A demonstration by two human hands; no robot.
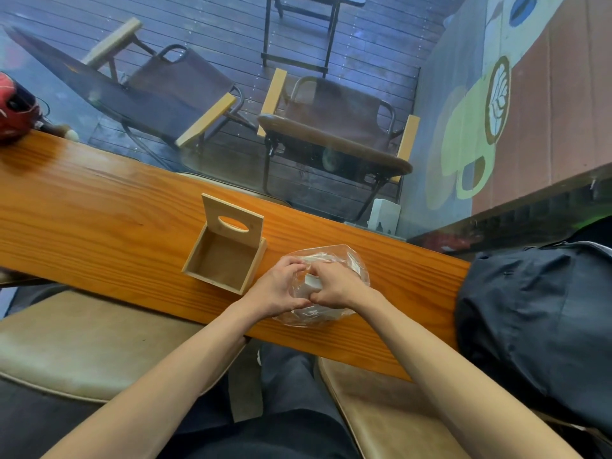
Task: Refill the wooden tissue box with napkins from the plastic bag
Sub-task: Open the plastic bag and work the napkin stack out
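Observation:
The wooden tissue box (225, 260) stands on the narrow wooden counter (99, 223), its inside empty and its lid with an oval slot (232, 224) tipped up at the back. Just right of the box lies a clear plastic bag (344, 260) holding white napkins (313, 280). My left hand (278, 286) and my right hand (334, 286) both rest on top of the bag, fingers curled and pinching the plastic near its middle. The hands hide most of the napkins.
A dark backpack (530, 319) sits on the counter's right end. At the far left end lies a red object (15, 107). Behind the counter a glass pane shows folding chairs (334, 127) outside. Tan stool seats (82, 342) stand below the counter.

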